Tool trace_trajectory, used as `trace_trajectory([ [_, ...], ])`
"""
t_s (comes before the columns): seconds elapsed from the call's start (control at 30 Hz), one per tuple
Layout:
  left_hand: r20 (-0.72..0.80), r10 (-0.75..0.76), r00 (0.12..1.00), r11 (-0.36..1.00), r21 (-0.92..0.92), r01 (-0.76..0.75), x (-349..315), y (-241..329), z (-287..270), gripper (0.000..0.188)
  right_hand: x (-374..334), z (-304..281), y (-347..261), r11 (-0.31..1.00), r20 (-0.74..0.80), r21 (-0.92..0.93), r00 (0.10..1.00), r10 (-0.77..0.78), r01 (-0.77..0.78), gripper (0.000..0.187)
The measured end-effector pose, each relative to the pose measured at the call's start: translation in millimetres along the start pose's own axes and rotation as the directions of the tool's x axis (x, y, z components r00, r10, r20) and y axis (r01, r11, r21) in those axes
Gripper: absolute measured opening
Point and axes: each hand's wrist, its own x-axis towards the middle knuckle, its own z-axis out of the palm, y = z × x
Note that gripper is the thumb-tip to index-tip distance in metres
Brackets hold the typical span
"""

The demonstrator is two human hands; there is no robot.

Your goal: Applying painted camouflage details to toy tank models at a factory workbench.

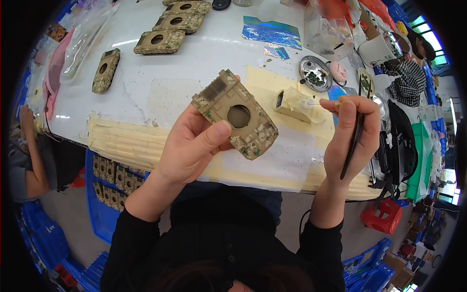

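Observation:
My left hand (pixel 194 146) is closed round a tan and green camouflage model tank hull (pixel 260 127). Its thumb presses beside the round hole in the top, and the hull is tilted above the table. My right hand (pixel 352 129) grips black tweezers (pixel 354 151), which slant down across the palm. Thumb and index finger also pinch a thin needle-like tool (pixel 314 103). Its tip points at a white blob (pixel 307 103) on a small block wrapped in cream tape (pixel 295 108). Whether the tip touches the blob I cannot tell.
Several more hulls (pixel 160 42) stand at the back left, one hull (pixel 105 70) apart. A round metal tin (pixel 315 73) holds small dark green pieces. Shiny blue film (pixel 272 33) lies behind. A blue crate (pixel 104 214) of hulls is below left. Another person's arm (pixel 34 151) is far left.

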Motion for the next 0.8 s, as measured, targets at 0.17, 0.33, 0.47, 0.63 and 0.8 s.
trace_trajectory([
  [0.17, -0.101, -0.044, 0.994, 0.999, 0.001, 0.044, -6.4, 17.2, -14.0, 0.053, 5.8, 1.8, 4.7, 0.847, 0.050, -0.458, 0.960, -0.276, 0.268, 0.009],
  [0.33, -0.189, -0.018, 0.982, 0.992, 0.118, 0.041, -19.6, 42.1, -29.3, 0.047, 2.7, 4.5, 4.4, 0.814, 0.171, -0.518, 0.964, -0.203, 0.264, 0.007],
  [0.47, -0.322, 0.093, 0.942, 0.986, 0.159, -0.043, -28.6, 58.5, -40.4, 0.040, 2.6, 6.2, -0.4, 0.832, 0.168, -0.500, 0.969, -0.179, 0.240, 0.008],
  [0.63, -0.418, 0.232, 0.878, 0.934, 0.349, -0.081, -38.3, 75.9, -73.7, 0.043, 1.7, -0.9, -2.8, 0.838, 0.084, -0.493, 0.972, -0.219, 0.232, 0.008],
  [0.8, -0.406, 0.307, 0.861, 0.811, 0.585, -0.014, -42.9, 76.7, -88.0, 0.048, -0.4, -1.6, -1.7, 0.852, 0.074, -0.459, 0.966, -0.246, 0.252, 0.010],
])
